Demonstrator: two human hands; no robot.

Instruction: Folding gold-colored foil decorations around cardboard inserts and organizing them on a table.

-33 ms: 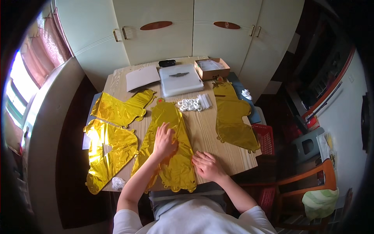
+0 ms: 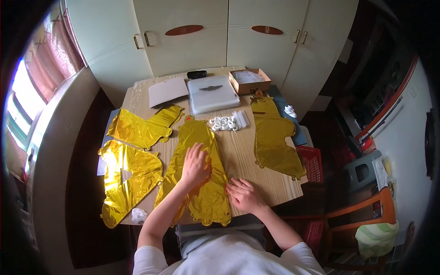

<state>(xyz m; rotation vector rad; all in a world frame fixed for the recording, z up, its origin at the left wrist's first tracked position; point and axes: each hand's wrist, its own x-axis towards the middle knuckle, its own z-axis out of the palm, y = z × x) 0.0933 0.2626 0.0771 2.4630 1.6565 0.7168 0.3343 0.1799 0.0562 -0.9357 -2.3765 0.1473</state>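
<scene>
A flat gold foil balloon lies in front of me on the wooden table, with a red dot on its far tab. My left hand rests on its middle, fingers stretched out and palm down. Beside its right edge, my right hand lies on the table with the fingers extended, their tips at the foil's border. Neither hand grips anything. To the left lie two more gold foil balloons, a far one and a shiny near one. Another gold foil balloon is spread at the right.
White ribbon rolls and clear straws sit beyond the middle balloon. Farther back are a white board, a translucent plastic case, a black tray and a cardboard box. A wooden chair stands at right.
My left hand has slid very slightly right across the foil. My right hand and the balloons look unmoved.
</scene>
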